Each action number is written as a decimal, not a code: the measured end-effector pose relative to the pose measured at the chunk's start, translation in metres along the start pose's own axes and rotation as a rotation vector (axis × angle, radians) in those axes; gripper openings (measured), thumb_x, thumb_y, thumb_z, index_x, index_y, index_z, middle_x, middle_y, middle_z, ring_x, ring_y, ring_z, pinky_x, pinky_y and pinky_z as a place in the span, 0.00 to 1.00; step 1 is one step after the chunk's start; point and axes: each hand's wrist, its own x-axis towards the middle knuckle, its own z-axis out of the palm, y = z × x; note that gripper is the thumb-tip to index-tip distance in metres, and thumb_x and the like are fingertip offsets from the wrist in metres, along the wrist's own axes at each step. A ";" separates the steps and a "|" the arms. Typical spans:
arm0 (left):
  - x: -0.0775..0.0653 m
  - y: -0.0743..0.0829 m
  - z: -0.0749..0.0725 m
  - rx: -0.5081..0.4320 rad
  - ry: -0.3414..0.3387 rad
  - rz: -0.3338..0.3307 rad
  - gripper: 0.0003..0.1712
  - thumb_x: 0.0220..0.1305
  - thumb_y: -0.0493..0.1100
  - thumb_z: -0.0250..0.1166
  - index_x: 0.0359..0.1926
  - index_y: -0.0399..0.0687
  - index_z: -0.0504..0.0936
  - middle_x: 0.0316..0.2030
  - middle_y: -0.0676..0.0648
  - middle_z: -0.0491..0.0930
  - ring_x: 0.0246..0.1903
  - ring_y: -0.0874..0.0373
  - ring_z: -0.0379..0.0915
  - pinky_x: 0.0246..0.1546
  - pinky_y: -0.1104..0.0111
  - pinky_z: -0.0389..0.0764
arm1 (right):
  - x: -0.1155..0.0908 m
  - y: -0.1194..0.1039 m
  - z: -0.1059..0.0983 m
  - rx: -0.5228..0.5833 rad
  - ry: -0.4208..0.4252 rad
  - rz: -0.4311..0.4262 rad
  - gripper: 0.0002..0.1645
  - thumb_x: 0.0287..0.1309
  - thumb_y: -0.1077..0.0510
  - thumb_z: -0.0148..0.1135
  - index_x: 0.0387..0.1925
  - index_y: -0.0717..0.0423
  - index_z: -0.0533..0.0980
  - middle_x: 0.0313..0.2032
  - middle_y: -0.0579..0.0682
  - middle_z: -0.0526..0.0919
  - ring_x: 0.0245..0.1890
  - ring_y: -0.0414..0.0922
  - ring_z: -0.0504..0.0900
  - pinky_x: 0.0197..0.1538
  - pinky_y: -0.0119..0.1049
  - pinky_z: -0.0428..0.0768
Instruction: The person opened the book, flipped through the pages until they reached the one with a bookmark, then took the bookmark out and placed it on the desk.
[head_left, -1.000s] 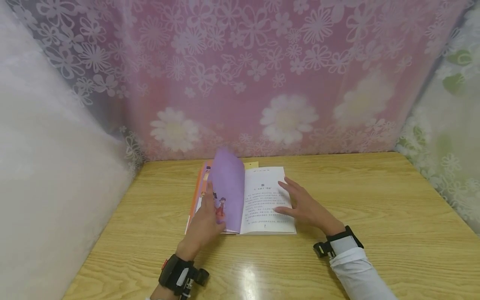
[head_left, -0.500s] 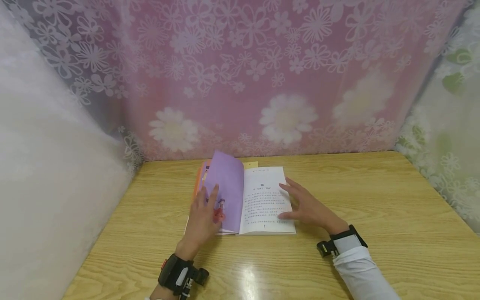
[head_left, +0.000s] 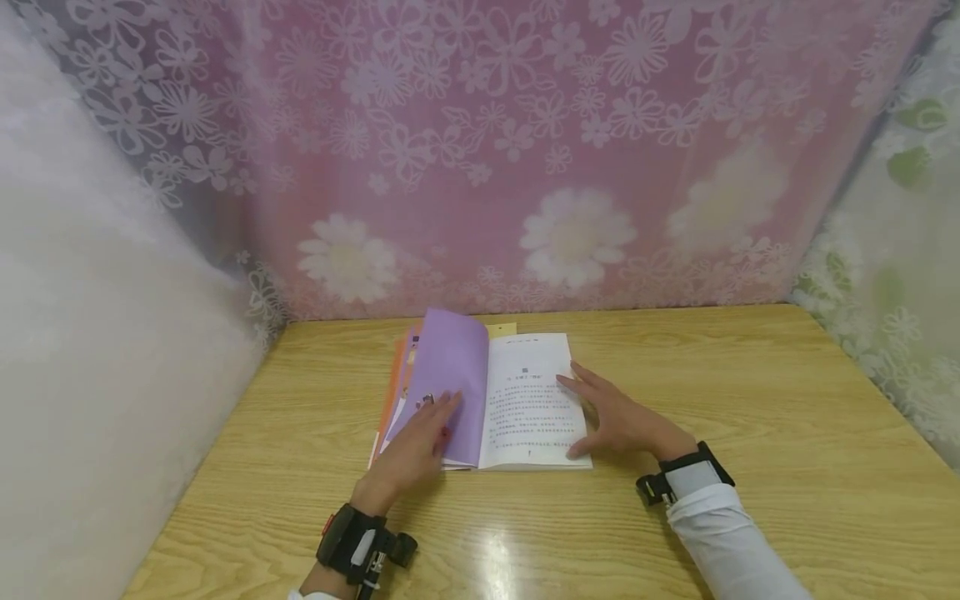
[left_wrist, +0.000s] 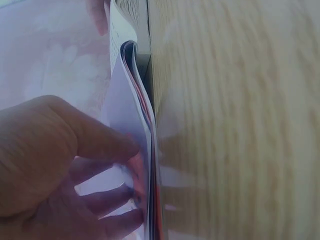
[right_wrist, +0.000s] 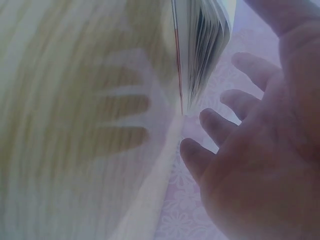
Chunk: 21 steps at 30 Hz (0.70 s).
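An open book (head_left: pixel 528 408) lies on the wooden table, its printed white page on the right. On its left side a purple page (head_left: pixel 456 354) with small drawn figures covers part of an orange cover (head_left: pixel 393 392). My left hand (head_left: pixel 412 446) rests on the purple page with fingers extended, hiding most of the drawing. In the left wrist view, thumb and fingertips touch the purple page (left_wrist: pixel 120 107) near its lower edge. My right hand (head_left: pixel 626 417) is beside the book's right edge, fingers spread over the page margin. The right wrist view shows its fingers holding nothing near the page stack (right_wrist: pixel 205 45).
A yellow piece (head_left: pixel 504 330) sticks out behind the book's top edge. Wooden table (head_left: pixel 300 433) surface surrounds the book. A pink flowered curtain (head_left: pixel 480 167) hangs along the back edge, with pale sheets on both sides.
The purple page has settled lower on the left. My left hand has swung rightward across it, toward the spine. My right hand has shifted slightly, its thumb now nearer the page's lower corner.
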 end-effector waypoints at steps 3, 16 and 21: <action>-0.002 0.000 -0.001 0.013 -0.025 -0.003 0.27 0.64 0.37 0.48 0.65 0.48 0.61 0.64 0.38 0.61 0.63 0.44 0.53 0.63 0.54 0.55 | 0.001 0.001 0.001 -0.011 -0.007 -0.013 0.64 0.31 0.34 0.70 0.69 0.49 0.50 0.70 0.60 0.44 0.67 0.58 0.45 0.63 0.59 0.53; -0.005 0.005 -0.005 0.084 -0.054 -0.071 0.29 0.53 0.39 0.53 0.60 0.45 0.68 0.62 0.39 0.65 0.61 0.46 0.58 0.60 0.54 0.60 | 0.008 -0.001 0.006 -0.042 0.030 0.020 0.54 0.37 0.32 0.65 0.64 0.51 0.60 0.66 0.58 0.58 0.65 0.58 0.53 0.63 0.56 0.53; -0.006 0.006 -0.004 0.081 -0.055 -0.108 0.34 0.51 0.51 0.56 0.61 0.47 0.67 0.63 0.43 0.63 0.62 0.44 0.54 0.61 0.55 0.57 | 0.012 -0.004 0.006 -0.007 0.086 0.019 0.52 0.36 0.35 0.67 0.63 0.52 0.62 0.64 0.57 0.62 0.64 0.55 0.57 0.64 0.53 0.55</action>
